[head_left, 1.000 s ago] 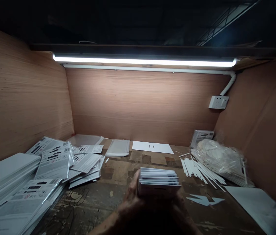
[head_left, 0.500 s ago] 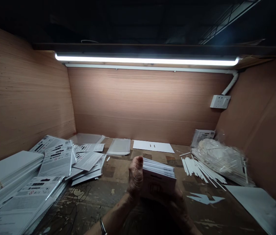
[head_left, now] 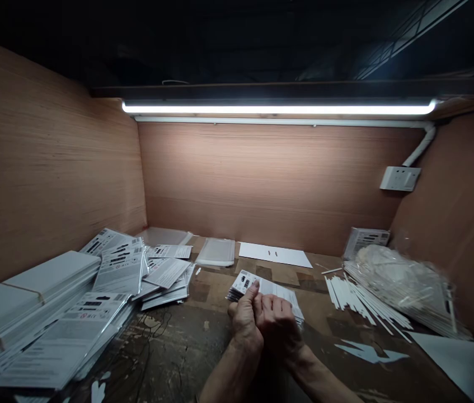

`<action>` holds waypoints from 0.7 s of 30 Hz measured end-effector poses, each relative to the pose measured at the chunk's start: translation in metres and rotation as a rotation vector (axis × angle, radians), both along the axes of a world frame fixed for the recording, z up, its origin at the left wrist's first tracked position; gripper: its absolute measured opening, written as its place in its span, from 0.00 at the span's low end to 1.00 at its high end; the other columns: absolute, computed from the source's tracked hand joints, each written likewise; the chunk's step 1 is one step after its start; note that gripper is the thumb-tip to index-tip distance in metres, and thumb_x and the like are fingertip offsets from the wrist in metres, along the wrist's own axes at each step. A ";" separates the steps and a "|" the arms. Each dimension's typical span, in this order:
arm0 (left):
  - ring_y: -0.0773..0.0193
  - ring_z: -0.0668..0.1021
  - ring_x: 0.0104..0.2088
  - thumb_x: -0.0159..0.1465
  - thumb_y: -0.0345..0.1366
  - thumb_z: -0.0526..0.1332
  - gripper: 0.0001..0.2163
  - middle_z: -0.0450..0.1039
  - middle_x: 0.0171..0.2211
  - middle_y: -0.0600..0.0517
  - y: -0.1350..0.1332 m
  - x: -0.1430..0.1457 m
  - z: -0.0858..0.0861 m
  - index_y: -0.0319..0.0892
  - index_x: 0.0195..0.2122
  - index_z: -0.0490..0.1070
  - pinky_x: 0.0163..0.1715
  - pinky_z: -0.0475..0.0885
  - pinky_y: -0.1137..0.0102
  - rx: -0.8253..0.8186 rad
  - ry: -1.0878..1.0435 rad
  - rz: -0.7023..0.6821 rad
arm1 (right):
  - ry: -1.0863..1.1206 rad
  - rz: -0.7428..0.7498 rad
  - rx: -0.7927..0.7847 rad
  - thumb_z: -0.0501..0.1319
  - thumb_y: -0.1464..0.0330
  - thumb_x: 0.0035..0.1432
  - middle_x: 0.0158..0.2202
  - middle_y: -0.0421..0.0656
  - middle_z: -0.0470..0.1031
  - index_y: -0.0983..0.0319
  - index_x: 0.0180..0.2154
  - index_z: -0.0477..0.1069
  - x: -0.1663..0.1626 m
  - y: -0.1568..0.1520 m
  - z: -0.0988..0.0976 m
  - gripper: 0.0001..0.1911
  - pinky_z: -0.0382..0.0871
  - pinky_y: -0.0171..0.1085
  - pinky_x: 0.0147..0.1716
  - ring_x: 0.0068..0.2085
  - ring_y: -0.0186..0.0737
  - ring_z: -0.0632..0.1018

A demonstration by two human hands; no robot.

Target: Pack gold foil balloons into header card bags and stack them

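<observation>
A stack of white printed cards (head_left: 247, 284) lies tilted low over the worn table (head_left: 178, 352) in the middle. My left hand (head_left: 245, 320) has its fingers curled on the stack's near left side, thumb up against the top card. My right hand (head_left: 278, 324) rests right beside it, fingers bent over the near edge of the same stack. Both hands touch each other.
Piles of printed sleeved packs (head_left: 121, 271) and banded white boards (head_left: 22, 291) fill the left. Clear sleeves (head_left: 216, 251) and a white sheet (head_left: 274, 255) lie at the back. White sticks (head_left: 360, 296) and a plastic bag (head_left: 404, 282) sit right. Plywood walls enclose three sides.
The stack was held upright in front of me; both hands have since lowered it flat toward the table and moved onto its near edge. The camera has shifted left.
</observation>
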State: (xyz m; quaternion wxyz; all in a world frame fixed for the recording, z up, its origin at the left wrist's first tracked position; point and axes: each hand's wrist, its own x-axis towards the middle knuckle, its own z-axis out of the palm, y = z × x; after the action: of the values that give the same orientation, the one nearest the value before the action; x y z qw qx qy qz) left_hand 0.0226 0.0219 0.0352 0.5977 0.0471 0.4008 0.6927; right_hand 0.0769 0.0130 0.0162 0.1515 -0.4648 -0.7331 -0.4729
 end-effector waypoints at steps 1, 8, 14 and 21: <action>0.72 0.69 0.15 0.42 0.27 0.63 0.07 0.64 0.15 0.57 0.006 -0.003 -0.003 0.36 0.17 0.64 0.18 0.66 0.76 -0.011 -0.024 0.007 | -0.026 -0.010 -0.003 0.47 0.80 0.50 0.20 0.48 0.69 0.69 0.34 0.66 -0.005 0.002 -0.003 0.12 0.56 0.40 0.17 0.19 0.43 0.69; 0.71 0.70 0.17 0.42 0.25 0.60 0.03 0.67 0.14 0.56 0.017 -0.026 -0.022 0.35 0.16 0.66 0.22 0.68 0.74 0.111 0.009 -0.007 | 0.157 0.134 -0.326 0.56 0.74 0.45 0.36 0.57 0.70 0.70 0.43 0.62 0.001 -0.006 0.009 0.20 0.60 0.53 0.33 0.35 0.53 0.71; 0.59 0.72 0.34 0.46 0.30 0.59 0.09 0.73 0.30 0.50 0.000 -0.059 0.008 0.35 0.30 0.71 0.36 0.66 0.68 0.703 0.447 -0.448 | 1.111 0.348 -0.846 0.58 0.58 0.41 0.46 0.49 0.66 0.62 0.49 0.56 0.062 0.010 0.050 0.32 0.59 0.46 0.43 0.47 0.48 0.65; 0.57 0.71 0.37 0.45 0.31 0.61 0.16 0.71 0.34 0.51 -0.025 -0.055 0.004 0.39 0.38 0.68 0.36 0.66 0.69 0.732 0.774 -0.558 | 1.492 0.510 -0.960 0.57 0.67 0.41 0.26 0.42 0.72 0.64 0.28 0.69 0.057 -0.003 0.001 0.09 0.66 0.38 0.29 0.32 0.45 0.71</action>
State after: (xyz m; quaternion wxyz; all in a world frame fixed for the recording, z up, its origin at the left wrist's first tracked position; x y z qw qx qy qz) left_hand -0.0323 -0.0033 0.0397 0.5125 0.6021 0.2970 0.5354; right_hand 0.1336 0.0096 0.0168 0.4753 -0.4865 -0.6434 0.3514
